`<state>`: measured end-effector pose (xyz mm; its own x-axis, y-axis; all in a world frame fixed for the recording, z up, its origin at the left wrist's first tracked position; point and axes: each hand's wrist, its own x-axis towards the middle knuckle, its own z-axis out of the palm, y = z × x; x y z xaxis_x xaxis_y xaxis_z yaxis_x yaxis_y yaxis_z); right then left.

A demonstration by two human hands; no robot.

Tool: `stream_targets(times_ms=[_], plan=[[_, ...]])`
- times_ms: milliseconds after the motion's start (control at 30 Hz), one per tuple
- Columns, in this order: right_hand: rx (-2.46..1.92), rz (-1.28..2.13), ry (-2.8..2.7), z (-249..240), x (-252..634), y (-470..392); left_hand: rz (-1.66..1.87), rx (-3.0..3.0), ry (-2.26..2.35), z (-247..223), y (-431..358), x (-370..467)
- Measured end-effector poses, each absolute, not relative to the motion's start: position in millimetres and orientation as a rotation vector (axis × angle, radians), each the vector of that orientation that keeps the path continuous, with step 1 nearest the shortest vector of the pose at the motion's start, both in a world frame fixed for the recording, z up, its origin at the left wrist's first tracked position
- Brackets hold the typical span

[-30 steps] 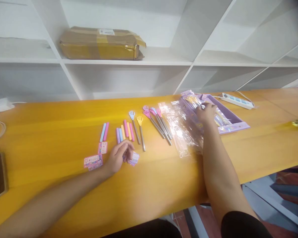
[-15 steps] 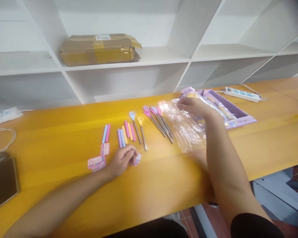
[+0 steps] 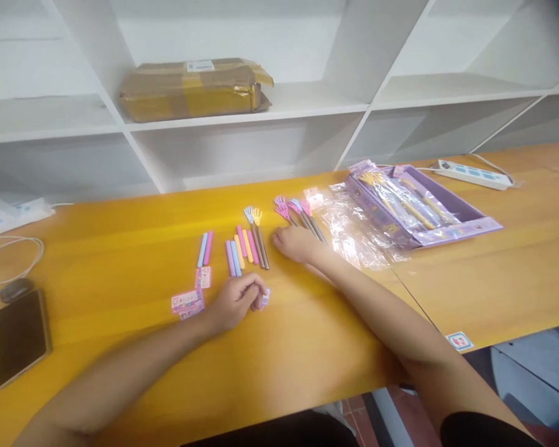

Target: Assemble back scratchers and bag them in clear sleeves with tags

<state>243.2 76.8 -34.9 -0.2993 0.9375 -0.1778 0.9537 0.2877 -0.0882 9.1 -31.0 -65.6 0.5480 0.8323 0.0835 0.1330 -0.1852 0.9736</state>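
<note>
My left hand (image 3: 240, 301) rests on the table, closed on a small printed card (image 3: 266, 298) whose edge sticks out past the fingers. Several coloured tubes, such as a purple tube (image 3: 230, 258), lie just beyond it. A blue back scratcher (image 3: 256, 233) and a yellow back scratcher (image 3: 261, 239) lie side by side, heads away from me. My right hand (image 3: 295, 243) is low over the handles of a pink back scratcher (image 3: 282, 210) and its neighbours. Its fingers look curled and pressed together; what they hold, if anything, is hidden.
Clear plastic bags (image 3: 349, 230) lie right of the scratchers, against a purple box (image 3: 470, 231) holding packaged scratchers. Printed cards (image 3: 186, 302) lie left of my left hand. A phone (image 3: 21, 338) and power strip (image 3: 475, 174) flank the work area; a carton (image 3: 195, 93) sits on the shelf.
My right hand has moved left from the plastic bags to the scratchers. The yellow back scratcher now lies close against the blue one. My left hand keeps its card.
</note>
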Motion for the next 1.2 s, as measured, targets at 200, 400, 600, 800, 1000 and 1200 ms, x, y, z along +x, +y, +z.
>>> stream_targets(times_ms=[200, 400, 600, 800, 1000, 1200], plan=[[1.945, -0.210, 2.471, -41, 226, 69, 0.865, 2.255, 1.215, -29, 16, -18], [2.039, -0.197, 2.470, -48, 221, 71, 0.525, 2.368, 1.376, -49, 56, -43], [2.069, -0.207, 2.455, -48, 224, 74, 0.423, 2.425, 1.238, -54, 51, -35], [2.097, -0.276, 2.458, -48, 225, 77, 0.396, 2.467, 1.230, -55, 51, -31], [2.169, -0.459, 2.492, -50, 227, 82, 0.469, 2.498, 1.241, -51, 52, -31], [2.330, -0.979, 2.499, -37, 237, 90, 0.753, 2.155, 1.039, -30, 38, -30]])
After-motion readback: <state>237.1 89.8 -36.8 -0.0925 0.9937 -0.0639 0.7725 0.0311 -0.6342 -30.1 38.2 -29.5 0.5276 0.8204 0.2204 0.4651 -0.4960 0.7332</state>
